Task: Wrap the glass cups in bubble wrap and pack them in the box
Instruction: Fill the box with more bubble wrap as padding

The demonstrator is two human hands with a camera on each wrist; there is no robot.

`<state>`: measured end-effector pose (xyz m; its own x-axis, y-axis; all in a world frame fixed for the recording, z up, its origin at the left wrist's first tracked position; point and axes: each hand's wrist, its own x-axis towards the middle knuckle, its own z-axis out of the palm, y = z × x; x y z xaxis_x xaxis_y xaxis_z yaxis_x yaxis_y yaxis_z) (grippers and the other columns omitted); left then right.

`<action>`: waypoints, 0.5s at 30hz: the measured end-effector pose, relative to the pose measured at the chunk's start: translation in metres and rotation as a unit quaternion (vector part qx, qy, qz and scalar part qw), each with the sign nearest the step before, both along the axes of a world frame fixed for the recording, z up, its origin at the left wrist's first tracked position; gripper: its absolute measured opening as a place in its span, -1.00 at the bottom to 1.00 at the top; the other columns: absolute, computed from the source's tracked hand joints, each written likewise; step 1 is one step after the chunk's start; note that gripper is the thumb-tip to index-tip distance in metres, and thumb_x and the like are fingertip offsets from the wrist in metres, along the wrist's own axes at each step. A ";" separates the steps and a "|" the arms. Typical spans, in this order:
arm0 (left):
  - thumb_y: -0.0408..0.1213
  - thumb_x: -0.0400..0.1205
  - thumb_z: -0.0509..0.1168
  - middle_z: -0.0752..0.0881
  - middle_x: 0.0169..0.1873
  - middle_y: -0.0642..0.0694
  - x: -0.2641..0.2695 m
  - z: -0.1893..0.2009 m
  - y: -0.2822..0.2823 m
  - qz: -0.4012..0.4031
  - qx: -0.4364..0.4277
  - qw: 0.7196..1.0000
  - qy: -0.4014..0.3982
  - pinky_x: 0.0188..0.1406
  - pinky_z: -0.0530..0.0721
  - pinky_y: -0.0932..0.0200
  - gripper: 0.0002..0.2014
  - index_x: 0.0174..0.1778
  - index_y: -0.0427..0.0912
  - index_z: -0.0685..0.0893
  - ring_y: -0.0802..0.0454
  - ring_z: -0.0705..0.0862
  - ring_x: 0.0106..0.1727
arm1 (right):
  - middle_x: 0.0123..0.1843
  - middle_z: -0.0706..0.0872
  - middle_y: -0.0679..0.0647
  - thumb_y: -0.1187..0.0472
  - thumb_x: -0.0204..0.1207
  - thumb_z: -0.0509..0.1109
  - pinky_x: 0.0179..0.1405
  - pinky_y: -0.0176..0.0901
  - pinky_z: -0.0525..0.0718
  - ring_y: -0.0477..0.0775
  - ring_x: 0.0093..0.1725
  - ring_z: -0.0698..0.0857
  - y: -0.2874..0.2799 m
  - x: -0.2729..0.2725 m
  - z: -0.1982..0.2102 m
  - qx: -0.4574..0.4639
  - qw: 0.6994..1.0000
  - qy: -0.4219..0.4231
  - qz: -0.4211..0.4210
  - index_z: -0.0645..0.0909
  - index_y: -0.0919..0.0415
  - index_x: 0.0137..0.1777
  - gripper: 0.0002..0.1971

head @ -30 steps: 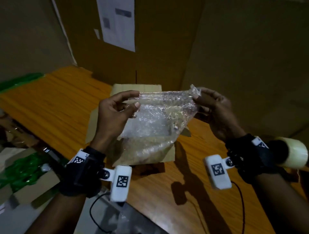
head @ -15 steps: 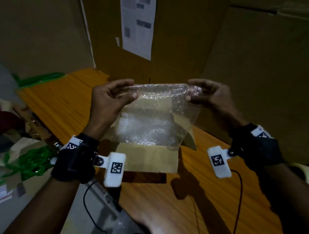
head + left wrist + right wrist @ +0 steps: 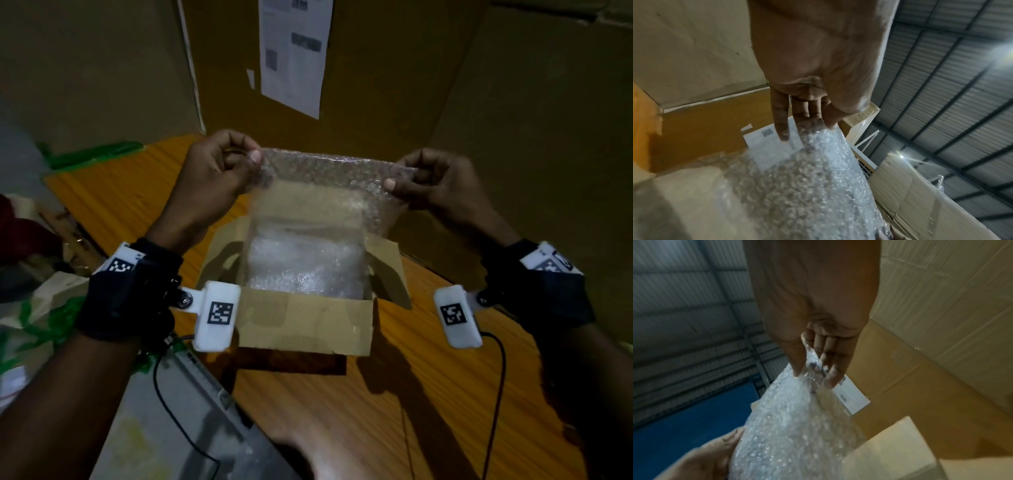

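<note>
Bubble wrap [image 3: 325, 192] is hanging as a sheet between the two hands, stretched above the open cardboard box [image 3: 305, 322] that is sitting on the wooden desk [image 3: 394, 411]. The left hand [image 3: 219, 171] is pinching the sheet's upper left corner between thumb and curled fingers, and the right hand [image 3: 442, 185] is pinching the upper right corner likewise. The sheet's lower part is dipping into the box, where more bubble wrap is lying; whether cups are inside it cannot be told. Large cartons [image 3: 394, 85] are standing behind the desk, one bearing a white label [image 3: 294, 54].
</note>
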<state>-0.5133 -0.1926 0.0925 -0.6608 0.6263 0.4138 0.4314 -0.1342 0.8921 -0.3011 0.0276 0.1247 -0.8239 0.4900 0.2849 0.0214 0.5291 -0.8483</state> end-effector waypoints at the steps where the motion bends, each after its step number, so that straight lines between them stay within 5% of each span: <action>1: -0.32 0.76 0.30 0.70 -0.24 -0.22 0.000 0.000 0.000 0.003 -0.002 1.000 -0.009 -0.23 0.70 0.18 -0.99 0.05 -0.16 0.62 0.11 0.66 -0.27 | -0.20 0.77 0.09 0.22 0.46 0.54 -0.34 -0.23 0.74 0.00 -0.27 0.75 0.000 -0.002 -0.002 -0.003 1.000 0.005 0.003 0.63 0.13 -0.01 -0.83; 3: -0.33 0.76 0.29 0.63 -0.32 -0.15 -0.003 -0.002 0.002 0.007 -0.003 1.000 -0.021 -0.34 0.72 0.23 -0.98 0.06 -0.18 0.59 0.21 0.59 -0.42 | -0.32 0.74 -0.05 0.30 0.50 0.54 -0.44 -0.33 0.67 -0.10 -0.37 0.70 0.002 -0.006 -0.005 -0.027 0.999 0.023 0.001 0.64 0.11 0.01 -0.84; 7: -0.31 0.75 0.31 0.65 -0.30 -0.22 -0.013 -0.007 0.005 0.013 -0.023 1.000 -0.011 -0.34 0.68 0.05 -0.94 -0.01 -0.07 0.61 0.10 0.58 -0.39 | -0.35 0.77 -0.09 0.31 0.50 0.54 -0.49 -0.30 0.61 -0.08 -0.42 0.63 0.011 -0.018 -0.012 -0.055 0.998 0.027 -0.009 0.65 0.23 0.14 -0.76; 10: -0.32 0.75 0.32 0.65 -0.36 -0.15 -0.025 -0.018 0.013 0.024 -0.057 0.998 -0.008 -0.45 0.64 0.19 -0.90 -0.05 -0.05 0.59 0.18 0.57 -0.47 | -0.42 0.75 -0.12 0.34 0.49 0.54 -0.52 -0.33 0.60 -0.16 -0.49 0.63 0.019 -0.031 -0.025 -0.054 0.998 -0.004 -0.022 0.63 0.31 0.22 -0.68; 15: -0.30 0.74 0.33 0.67 -0.38 -0.40 -0.042 -0.042 0.023 0.010 -0.124 0.992 0.000 -0.32 0.59 0.09 -0.96 0.01 -0.17 0.61 -0.05 0.58 -0.40 | -0.39 0.76 -0.06 0.40 0.51 0.51 -0.56 -0.32 0.61 -0.15 -0.51 0.63 0.029 -0.050 -0.056 -0.058 0.997 -0.039 -0.028 0.63 0.41 0.21 -0.71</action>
<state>-0.5553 -0.1695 0.0510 -0.6738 0.6960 0.2482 0.4313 0.0977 0.8969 -0.3510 0.0567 0.0685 -0.8113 0.5624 0.1597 0.1172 0.4240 -0.8981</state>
